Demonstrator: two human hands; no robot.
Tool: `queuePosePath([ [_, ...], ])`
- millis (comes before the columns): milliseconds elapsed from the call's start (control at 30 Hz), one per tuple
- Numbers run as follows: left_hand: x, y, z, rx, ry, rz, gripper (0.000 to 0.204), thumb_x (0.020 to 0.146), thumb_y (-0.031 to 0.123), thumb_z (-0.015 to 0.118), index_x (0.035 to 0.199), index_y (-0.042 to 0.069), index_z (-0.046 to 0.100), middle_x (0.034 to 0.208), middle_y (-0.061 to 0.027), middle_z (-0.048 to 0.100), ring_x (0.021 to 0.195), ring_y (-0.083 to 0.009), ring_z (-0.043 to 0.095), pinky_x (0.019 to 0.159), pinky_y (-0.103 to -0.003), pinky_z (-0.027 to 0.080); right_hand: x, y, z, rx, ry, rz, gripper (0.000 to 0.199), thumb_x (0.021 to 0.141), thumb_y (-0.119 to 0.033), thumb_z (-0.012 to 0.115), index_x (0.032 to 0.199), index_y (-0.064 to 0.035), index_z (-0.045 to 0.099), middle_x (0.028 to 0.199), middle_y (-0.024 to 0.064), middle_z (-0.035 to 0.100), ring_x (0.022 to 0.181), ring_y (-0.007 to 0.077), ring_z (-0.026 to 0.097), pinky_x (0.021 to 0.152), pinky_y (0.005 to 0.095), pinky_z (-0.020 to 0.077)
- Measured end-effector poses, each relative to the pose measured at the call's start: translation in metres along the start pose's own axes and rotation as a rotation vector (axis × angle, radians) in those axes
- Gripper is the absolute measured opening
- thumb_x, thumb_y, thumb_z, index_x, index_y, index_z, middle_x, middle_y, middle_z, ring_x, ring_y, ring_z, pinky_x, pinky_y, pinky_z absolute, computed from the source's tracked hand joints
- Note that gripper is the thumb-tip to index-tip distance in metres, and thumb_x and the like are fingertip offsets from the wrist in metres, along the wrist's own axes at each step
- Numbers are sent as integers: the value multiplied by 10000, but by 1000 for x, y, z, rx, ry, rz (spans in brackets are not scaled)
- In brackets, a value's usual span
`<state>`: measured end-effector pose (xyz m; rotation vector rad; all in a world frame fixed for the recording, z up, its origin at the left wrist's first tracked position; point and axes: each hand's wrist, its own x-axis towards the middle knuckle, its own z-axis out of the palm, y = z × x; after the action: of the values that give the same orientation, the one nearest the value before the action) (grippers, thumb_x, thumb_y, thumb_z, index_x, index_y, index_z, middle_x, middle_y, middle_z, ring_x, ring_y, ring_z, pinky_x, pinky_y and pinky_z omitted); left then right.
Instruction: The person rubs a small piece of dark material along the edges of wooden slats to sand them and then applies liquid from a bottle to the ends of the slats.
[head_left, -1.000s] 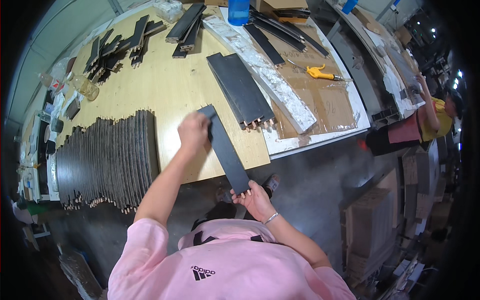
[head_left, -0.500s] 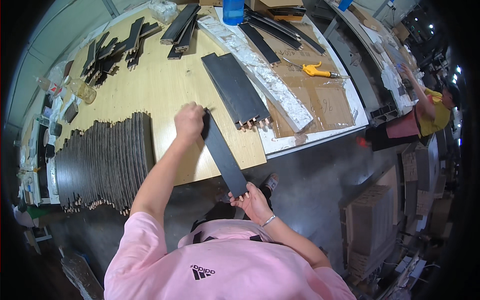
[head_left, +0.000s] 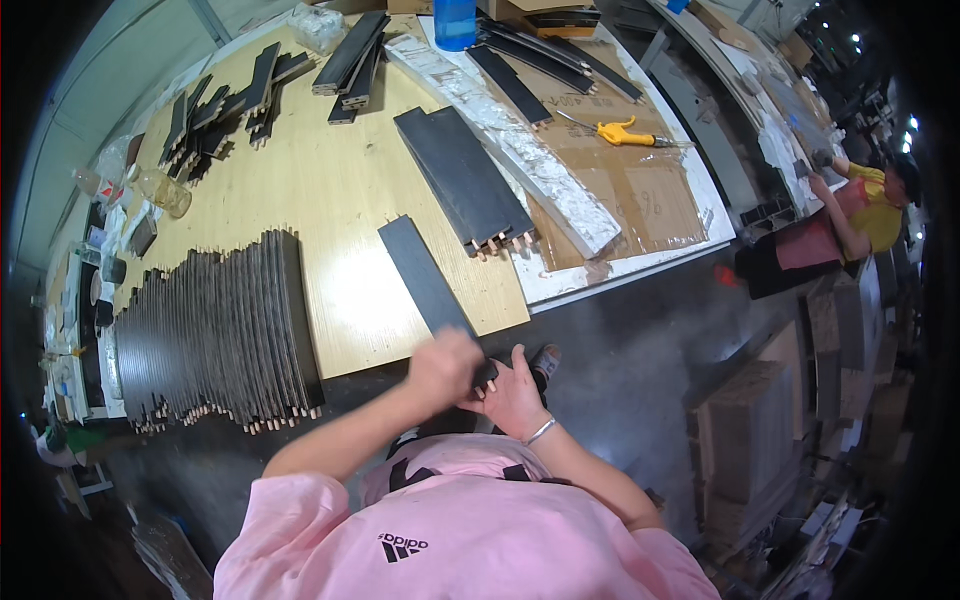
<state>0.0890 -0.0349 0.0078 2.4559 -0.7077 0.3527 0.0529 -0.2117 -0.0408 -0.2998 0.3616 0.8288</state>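
Both hands, left hand [head_left: 443, 366] and right hand [head_left: 513, 392], are closed on the near end of a long dark panel [head_left: 425, 277]. Its far end is rested on the wooden table [head_left: 340, 190], right of the big row of dark panels [head_left: 215, 335]. Handling of this one piece seems under way; a steady grip is needed next.

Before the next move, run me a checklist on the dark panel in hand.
1. Both hands on the panel's near end: ok. Left hand and right hand meet there.
2. Grip firm: cannot tell; the left hand is blurred.
3. Dark panel supported: ok. Its far part lies on the wooden table; the near end juts past the edge.
4. Apart from the flat group of panels with pegs: ok, a gap shows.
5. Apart from the fanned row of panels: ok, bare wood between.
6. Yellow tool out of the way: ok, on the cardboard.
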Motion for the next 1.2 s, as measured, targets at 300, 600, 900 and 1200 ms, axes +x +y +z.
queuePosePath([
  [300, 38, -63, -17, 164, 221, -262, 32, 733, 85, 659, 716, 96, 634, 718, -100, 573, 697, -312, 605, 575, -434, 496, -9, -10, 40, -188, 162, 12, 1009, 898, -837, 234, 1451, -18, 436, 1365, 167, 570, 1255, 348, 540, 1102, 588, 355],
  [600, -27, 38, -34, -235, 94, -189, 141, 658, 43, 789, 762, 53, 694, 689, -84, 571, 637, -270, 608, 553, -386, 486, -3, -28, 26, -677, 296, -61, 553, 1038, -525, 435, 1156, -15, 612, 976, 48, 670, 843, 169, 638, 781, 340, 521],
  [900, -19, 25, -94, -226, 465, -390, 118, 710, 1, 784, 766, 1, 680, 649, -92, 523, 553, -230, 527, 501, -338, 399, 43, 52, 104, -1053, 107, -387, 181, 827, 23, 687, 820, -24, 512, 671, 34, 545, 581, 125, 555, 516, 287, 430],
  [1200, -52, 36, -132, -221, 607, -475, 123, 696, -70, 754, 778, -35, 670, 702, -110, 592, 622, -218, 596, 558, -311, 456, 119, 142, 70, -1428, -417, -656, 116, 832, -153, 600, 789, -52, 563, 882, 130, 582, 882, 322, 549, 698, 428, 474],
])
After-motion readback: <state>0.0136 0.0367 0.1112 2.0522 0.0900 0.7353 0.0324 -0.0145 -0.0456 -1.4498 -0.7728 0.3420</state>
